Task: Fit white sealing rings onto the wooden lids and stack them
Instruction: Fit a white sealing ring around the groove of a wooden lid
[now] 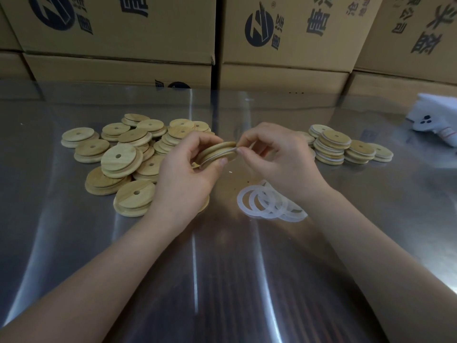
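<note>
Head view: the left hand (188, 174) grips a round wooden lid (217, 152) while the right hand (277, 159) pinches its thin white sealing ring (228, 151), which could spring off if that pinch slips.

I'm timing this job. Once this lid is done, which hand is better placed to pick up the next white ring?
Probably the right hand: the loose rings lie close beside its wrist, while the left hand grips the lid, over by the unfitted pile.
</note>
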A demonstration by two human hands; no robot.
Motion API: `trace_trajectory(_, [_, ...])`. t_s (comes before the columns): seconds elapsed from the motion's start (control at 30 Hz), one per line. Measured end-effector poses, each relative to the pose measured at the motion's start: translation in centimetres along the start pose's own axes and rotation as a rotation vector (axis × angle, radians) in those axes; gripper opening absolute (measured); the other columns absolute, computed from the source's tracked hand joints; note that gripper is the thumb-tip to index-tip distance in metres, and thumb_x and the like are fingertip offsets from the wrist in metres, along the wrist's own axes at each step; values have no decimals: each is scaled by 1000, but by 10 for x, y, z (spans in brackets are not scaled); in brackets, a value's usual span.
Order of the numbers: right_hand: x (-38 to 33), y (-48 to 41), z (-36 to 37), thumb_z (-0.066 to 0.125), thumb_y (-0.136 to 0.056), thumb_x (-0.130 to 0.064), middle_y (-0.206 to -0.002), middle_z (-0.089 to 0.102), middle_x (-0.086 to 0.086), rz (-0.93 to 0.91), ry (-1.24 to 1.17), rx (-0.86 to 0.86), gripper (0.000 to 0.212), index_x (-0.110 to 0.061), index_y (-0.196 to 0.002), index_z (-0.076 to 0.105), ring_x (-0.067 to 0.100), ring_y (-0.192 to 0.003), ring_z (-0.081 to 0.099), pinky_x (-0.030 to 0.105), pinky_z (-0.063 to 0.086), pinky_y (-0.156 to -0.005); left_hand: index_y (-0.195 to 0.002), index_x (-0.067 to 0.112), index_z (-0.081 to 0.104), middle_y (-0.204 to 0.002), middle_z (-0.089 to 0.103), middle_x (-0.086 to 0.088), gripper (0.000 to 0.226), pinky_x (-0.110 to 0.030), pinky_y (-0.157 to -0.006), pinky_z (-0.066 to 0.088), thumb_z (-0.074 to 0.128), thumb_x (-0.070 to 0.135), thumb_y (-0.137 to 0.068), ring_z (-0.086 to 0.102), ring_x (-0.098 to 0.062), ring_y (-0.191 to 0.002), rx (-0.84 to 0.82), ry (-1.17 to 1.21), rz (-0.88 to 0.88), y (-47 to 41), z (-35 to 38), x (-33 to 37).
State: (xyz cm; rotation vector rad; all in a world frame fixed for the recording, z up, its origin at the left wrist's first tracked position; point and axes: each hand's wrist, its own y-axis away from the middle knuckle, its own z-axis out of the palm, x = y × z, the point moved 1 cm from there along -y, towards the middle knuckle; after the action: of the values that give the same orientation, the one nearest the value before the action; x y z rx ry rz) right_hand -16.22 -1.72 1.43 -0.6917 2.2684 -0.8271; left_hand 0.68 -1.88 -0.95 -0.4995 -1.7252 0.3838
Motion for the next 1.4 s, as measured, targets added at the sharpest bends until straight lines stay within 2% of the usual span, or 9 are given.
trace_trajectory(0.13, [-2,1,3,70,-85,-5,-79,66,0,52,-106,-6,1,-6,-85,71,10,-68,60,18,48,-66,-105,25,66,-96,68,16,25,-31,-90,54,71,10,-85,64,-2,-96,7,22,-26,1,1,0])
trace_trajectory(0.27, [2,0,3,70,-86,-7,-80,69,-1,223,-313,-14,10,-16,-86,71,17,-69,65,30,54,-67,-102,21,70,-96,71,7,18,-38,-86,57,69,9,-87,67,-10,-95,18,122,-79,-1,0,-1])
trace_trajectory(0.37, [7,-1,2,69,-86,-4,-74,70,-4,347,-480,-21,14,-17,-84,72,14,-64,64,24,52,-62,-97,23,70,-95,72,4,17,-33,-76,60,67,8,-88,69,-15,-94,30,272,-179,-2,0,-4])
trace_trajectory(0.43, [10,-1,2,68,-87,-3,-70,70,-4,405,-564,-35,13,-15,-84,72,12,-60,64,19,51,-59,-101,19,70,-96,74,2,16,-32,-73,61,66,8,-90,71,-15,-92,35,336,-232,-3,0,-6])
trace_trajectory(0.6, [14,0,1,69,-87,-11,-76,70,6,487,-628,-83,7,-15,-84,74,14,-62,63,26,53,-63,-105,16,68,-98,75,-1,15,-33,-70,60,64,12,-91,72,-17,-93,33,441,-298,-5,-2,-9])
trace_trajectory(0.87, [14,0,4,72,-86,-14,-70,67,-3,516,-654,-135,4,-15,-82,73,14,-64,61,27,53,-65,-105,18,68,-100,74,-2,15,-33,-69,60,65,13,-91,72,-19,-94,16,448,-326,-4,-2,-11])
trace_trajectory(1.07, [13,-2,3,69,-88,-11,-69,65,-6,518,-625,-192,10,-15,-78,68,11,-66,60,25,52,-68,-97,21,69,-89,75,3,15,-31,-64,60,63,9,-91,73,-17,-88,-2,416,-321,-6,-3,-12])
trace_trajectory(1.27, [10,-3,4,64,-91,-6,-61,62,-12,498,-621,-197,15,-13,-78,63,5,-60,59,19,50,-62,-101,15,69,-90,74,-2,14,-32,-62,60,63,8,-91,72,-20,-86,3,395,-323,-9,-2,-12])
trace_trajectory(1.4, [10,-3,4,64,-91,-8,-61,62,-12,478,-599,-183,15,-13,-78,63,4,-60,60,19,50,-63,-100,17,69,-91,74,-1,14,-31,-62,59,62,9,-91,72,-17,-85,-10,385,-315,-10,-4,-12])
